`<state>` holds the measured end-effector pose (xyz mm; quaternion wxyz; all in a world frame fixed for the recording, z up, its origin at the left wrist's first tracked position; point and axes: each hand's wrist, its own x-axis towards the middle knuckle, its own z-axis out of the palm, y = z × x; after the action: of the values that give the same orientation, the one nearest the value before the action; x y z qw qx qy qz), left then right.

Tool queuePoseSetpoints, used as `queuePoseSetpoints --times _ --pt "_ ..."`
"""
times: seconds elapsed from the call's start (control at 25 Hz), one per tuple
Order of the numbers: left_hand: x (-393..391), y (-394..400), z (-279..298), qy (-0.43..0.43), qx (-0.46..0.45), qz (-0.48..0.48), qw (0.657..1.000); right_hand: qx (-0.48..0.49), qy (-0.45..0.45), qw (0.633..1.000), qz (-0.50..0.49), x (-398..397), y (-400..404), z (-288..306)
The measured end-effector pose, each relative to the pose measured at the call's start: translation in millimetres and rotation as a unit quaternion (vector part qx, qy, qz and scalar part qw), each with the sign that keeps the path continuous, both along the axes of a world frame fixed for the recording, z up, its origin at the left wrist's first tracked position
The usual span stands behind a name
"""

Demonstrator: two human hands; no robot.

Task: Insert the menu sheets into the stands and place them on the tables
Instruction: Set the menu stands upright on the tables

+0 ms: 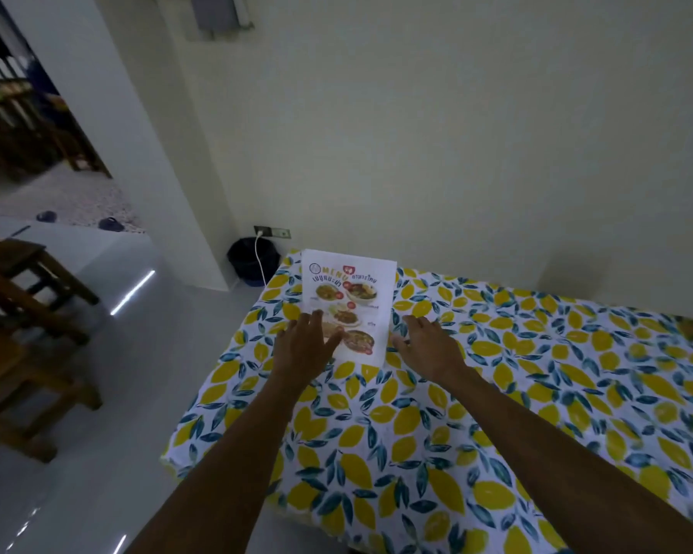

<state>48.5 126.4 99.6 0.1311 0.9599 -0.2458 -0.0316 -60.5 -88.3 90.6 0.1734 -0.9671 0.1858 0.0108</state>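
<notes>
Menu stand (348,305) upright near far-left corner of lemon-print tablecloth (497,393), facing diners; left hand (303,345) and right hand (429,345) open, flanking it, gripping nothing, probably steadying or squaring it.

I see the menu stand (347,303) upright on the tabletop's (497,393) far-left corner, a bin (253,259) behind it, chairs (25,313) left.

Setting: small eatery dining room; table (497,413) under lemon-print tablecloth (417,453), set against a plain wall; printed food menu (351,297) upright near the table's far left corner; wooden chairs (25,313) at left on glossy tiled floor; doorway to outdoor wooden seating (13,125).
</notes>
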Motion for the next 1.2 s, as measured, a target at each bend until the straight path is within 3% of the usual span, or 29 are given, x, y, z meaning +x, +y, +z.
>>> queuePoseSetpoints --times 0.16,0.32,0.68,1.04,1.2 --pt "58 -7 -35 0.167 -0.152 0.100 0.969 0.156 -0.016 0.984 -0.088 41 -4 -42" --pt "97 -17 -72 0.219 -0.183 0.166 0.944 0.293 -0.044 0.941 -0.162 61 1 -79" --pt "154 -15 -85 0.201 -0.176 0.129 0.955 0.191 -0.135 0.962 -0.142 106 -2 -104" --pt "296 -41 -26 0.153 -0.224 0.095 0.958 0.162 -0.200 0.958 -0.124 253 -34 -71" --pt "371 -50 -31 0.138 -0.210 0.036 0.967 0.118 -0.220 0.958 -0.143 318 -43 -68"
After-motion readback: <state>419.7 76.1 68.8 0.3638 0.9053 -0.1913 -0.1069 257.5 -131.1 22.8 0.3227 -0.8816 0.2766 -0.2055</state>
